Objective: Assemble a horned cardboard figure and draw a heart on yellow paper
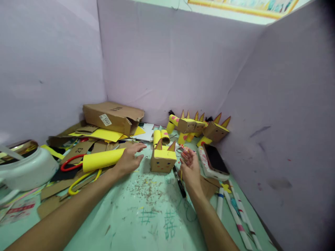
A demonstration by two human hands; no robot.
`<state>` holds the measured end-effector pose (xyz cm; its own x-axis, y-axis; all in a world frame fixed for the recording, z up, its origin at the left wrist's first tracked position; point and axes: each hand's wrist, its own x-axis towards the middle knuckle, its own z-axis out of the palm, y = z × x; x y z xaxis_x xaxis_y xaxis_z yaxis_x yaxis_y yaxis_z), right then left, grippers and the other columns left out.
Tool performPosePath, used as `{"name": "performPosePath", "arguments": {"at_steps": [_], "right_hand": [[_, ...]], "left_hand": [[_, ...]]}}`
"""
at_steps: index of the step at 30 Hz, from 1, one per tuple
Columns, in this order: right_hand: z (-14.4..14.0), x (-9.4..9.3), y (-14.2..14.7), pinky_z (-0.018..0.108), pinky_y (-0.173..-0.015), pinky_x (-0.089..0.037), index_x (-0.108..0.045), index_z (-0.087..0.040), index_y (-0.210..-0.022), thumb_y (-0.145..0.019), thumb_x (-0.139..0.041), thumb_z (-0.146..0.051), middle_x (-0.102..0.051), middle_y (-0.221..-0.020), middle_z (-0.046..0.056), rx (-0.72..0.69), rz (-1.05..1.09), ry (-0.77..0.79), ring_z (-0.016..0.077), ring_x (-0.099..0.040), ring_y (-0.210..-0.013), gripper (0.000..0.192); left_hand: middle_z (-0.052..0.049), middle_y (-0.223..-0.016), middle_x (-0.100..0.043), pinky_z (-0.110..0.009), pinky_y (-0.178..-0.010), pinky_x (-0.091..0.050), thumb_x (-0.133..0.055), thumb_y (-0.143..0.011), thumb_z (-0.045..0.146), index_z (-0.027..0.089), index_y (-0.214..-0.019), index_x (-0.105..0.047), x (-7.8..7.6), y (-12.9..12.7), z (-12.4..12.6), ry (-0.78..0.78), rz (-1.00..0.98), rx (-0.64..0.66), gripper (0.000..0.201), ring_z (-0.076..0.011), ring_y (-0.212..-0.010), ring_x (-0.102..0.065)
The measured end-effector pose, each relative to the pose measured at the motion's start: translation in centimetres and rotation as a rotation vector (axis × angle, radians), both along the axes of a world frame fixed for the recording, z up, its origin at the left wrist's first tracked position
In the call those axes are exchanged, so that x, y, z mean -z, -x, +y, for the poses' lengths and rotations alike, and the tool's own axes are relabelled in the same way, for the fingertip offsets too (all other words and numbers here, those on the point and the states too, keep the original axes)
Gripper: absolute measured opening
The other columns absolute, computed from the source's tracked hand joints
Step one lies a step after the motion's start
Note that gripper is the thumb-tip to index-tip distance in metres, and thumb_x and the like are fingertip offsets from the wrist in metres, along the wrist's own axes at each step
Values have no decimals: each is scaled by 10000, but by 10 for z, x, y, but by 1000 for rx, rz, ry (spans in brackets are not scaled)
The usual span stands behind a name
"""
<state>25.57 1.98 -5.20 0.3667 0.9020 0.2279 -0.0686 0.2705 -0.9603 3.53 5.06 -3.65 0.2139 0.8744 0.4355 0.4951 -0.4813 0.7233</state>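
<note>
Fingers (137,148) of the left hand (128,161) are lying open over a yellow paper roll (103,159); the right hand (190,166) is curling loosely, empty, beside an eared cardboard box figure (162,159) at frame centre. Finished-looking figures (199,127) are standing behind, so this one probably lacks parts.

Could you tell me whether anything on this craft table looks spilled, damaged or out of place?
Small brown scraps lie scattered over the green table, which bears pen scribbles; the cardboard box behind looks torn open.
</note>
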Motion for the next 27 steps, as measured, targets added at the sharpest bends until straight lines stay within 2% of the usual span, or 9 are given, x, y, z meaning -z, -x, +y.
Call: {"name": "performPosePath", "arguments": {"at_steps": [4, 8, 12, 17, 27], "right_hand": [[3, 4, 4, 413, -977, -370, -351, -224, -1187, -446, -406, -116, -435, -1285, 116, -88, 28, 5, 227, -439, -1197, 750], [2, 11, 9, 413, -940, -397, -387, -223, -1175, -460, -434, -104, -471, -1261, 116, -148, 11, 40, 237, -468, -1166, 727], [1, 16, 11, 414, -921, -398, -436, -207, -1136, -475, -462, -89, -518, -1195, 113, -147, -16, 79, 239, -530, -1070, 672], [2, 13, 6, 354, -747, -481, -433, -227, -1114, -489, -457, -114, -499, -1164, 110, -78, -4, 118, 240, -534, -1024, 636], [3, 16, -1, 330, -723, -483, -461, -229, -1128, -539, -531, -134, -502, -1123, 91, -3, -15, 138, 211, -548, -955, 601]], "left_hand": [[-101, -1106, -598, -325, -748, -509, -560, -652, 116, 152, -1180, -503, 10, -17, -10, 83, -56, 74, 532, -176, -810, -602], [-116, -1096, -594, -270, -632, -514, -547, -615, 63, 131, -1272, -391, 26, -30, -12, 179, -122, 91, 680, -149, -721, -611], [-124, -1131, -550, -252, -632, -498, -465, -621, 27, 134, -1256, -397, 35, -30, -7, 220, -200, 21, 648, -123, -713, -595], [-103, -1069, -563, -235, -612, -472, -450, -645, 50, 147, -1211, -445, 34, -24, -3, 246, -262, -61, 574, -105, -666, -566], [-85, -1031, -599, -255, -602, -467, -502, -670, 113, 152, -1152, -512, 36, -23, -5, 286, -267, -75, 483, -121, -652, -559]]}}
